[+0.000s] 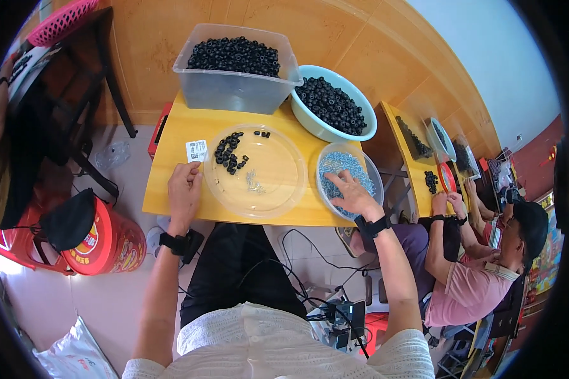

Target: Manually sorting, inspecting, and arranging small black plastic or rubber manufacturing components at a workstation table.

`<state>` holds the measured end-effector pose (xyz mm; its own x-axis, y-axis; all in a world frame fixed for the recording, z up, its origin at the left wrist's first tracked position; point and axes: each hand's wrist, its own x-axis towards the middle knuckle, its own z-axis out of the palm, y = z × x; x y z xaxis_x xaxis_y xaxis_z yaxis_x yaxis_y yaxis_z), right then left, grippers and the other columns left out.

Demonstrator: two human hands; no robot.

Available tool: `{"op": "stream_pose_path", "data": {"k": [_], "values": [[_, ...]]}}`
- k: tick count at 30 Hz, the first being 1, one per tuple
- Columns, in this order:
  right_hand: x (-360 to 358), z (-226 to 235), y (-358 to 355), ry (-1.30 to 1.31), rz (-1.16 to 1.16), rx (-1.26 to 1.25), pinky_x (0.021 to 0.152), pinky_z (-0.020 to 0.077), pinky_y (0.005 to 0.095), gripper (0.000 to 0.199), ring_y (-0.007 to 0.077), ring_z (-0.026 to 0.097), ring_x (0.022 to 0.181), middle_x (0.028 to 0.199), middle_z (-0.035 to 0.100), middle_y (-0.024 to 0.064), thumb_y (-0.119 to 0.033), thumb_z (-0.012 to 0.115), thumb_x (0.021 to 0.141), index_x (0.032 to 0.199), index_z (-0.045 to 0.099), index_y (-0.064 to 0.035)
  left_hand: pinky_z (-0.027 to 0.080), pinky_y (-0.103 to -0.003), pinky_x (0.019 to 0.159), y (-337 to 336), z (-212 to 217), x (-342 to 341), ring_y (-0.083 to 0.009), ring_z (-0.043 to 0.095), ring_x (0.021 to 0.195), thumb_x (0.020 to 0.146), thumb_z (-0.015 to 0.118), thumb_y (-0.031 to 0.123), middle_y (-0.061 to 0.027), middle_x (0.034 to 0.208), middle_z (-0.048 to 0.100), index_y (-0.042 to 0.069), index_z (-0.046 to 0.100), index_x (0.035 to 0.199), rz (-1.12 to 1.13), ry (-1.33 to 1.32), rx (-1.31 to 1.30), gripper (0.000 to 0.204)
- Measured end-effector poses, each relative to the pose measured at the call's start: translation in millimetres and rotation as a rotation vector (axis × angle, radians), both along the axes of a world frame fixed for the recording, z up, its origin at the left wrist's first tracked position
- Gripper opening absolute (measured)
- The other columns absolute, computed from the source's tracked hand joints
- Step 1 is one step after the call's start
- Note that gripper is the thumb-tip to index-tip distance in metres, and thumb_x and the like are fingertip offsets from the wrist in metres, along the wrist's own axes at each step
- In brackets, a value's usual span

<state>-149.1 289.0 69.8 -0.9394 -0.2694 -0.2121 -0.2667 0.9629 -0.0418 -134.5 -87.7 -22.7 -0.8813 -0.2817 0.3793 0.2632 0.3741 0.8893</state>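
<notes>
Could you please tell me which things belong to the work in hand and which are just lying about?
Likely in use:
silvery pieces under the right hand
round clear tray
black parts
clear bin
blue basin

Probably just lying about:
red bucket
pink basket
white bag

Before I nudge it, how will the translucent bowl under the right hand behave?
The translucent bowl may feel weighty, given its many small bluish pieces. Lying loose, they could spill if jolted. At the near right corner of the table, it might tip if pushed outward.

The right grip (356,197) hides some silvery-blue pieces (342,163).
</notes>
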Motion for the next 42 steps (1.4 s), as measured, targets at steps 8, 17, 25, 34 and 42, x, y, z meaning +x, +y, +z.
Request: {"op": "stream_pose_path", "data": {"k": [8,17,25,34,42], "values": [[-22,-7,13,-0.010,0.066,-0.241,0.086,0.0436,0.0384,0.040,0.0324,0.054,0.099,0.106,0.054,0.0126,-0.006,0.067,0.073,0.110,0.053,-0.0116,0.046,-0.025,0.063,0,-3,0,-0.0157,0.055,0.066,0.078,0.056,-0.005,-0.0106,0.080,0.056,-0.006,0.060,0.096,0.008,0.007,0.011,0.018],[-21,3,17,-0.099,-0.276,-0.573,0.051,0.0510,0.0268,0.025,0.0179,0.062,0.066,0.087,0.060,0.0098,0.000,0.069,0.071,0.095,0.064,-0.0043,0.045,-0.025,0.063,-1,1,3,-0.0152,0.054,0.065,0.079,0.056,-0.004,-0.0102,0.079,0.055,-0.006,0.061,0.096,0.008,0.008,-0.023,0.017],[-29,11,45,-0.199,-0.541,-1.081,0.056,0.0538,0.0236,0.017,0.0143,0.062,0.063,0.082,0.062,0.0073,-0.001,0.066,0.075,0.091,0.062,0.0011,0.045,-0.025,0.063,-1,-4,1,-0.0155,0.055,0.065,0.080,0.056,-0.004,-0.0100,0.079,0.055,-0.006,0.061,0.095,-0.011,0.028,0.031,0.016],[-35,49,-9,-0.254,-0.519,-1.156,0.065,0.0548,0.0248,0.020,0.0169,0.063,0.071,0.087,0.060,0.0069,-0.002,0.065,0.079,0.098,0.060,0.0021,0.046,-0.028,0.061,0,0,2,-0.0191,0.057,0.065,0.079,0.058,-0.003,-0.0118,0.080,0.056,-0.005,0.061,0.093,0.000,0.025,-0.003,0.015],[-51,46,-80,-0.355,-0.283,-0.999,0.062,0.0541,0.0247,0.025,0.0143,0.065,0.074,0.090,0.062,0.0058,-0.010,0.065,0.081,0.103,0.059,-0.0002,0.047,-0.029,0.062,0,1,4,-0.0206,0.059,0.067,0.079,0.058,-0.003,-0.0128,0.081,0.057,-0.004,0.061,0.093,0.011,0.021,-0.006,0.015]]}}
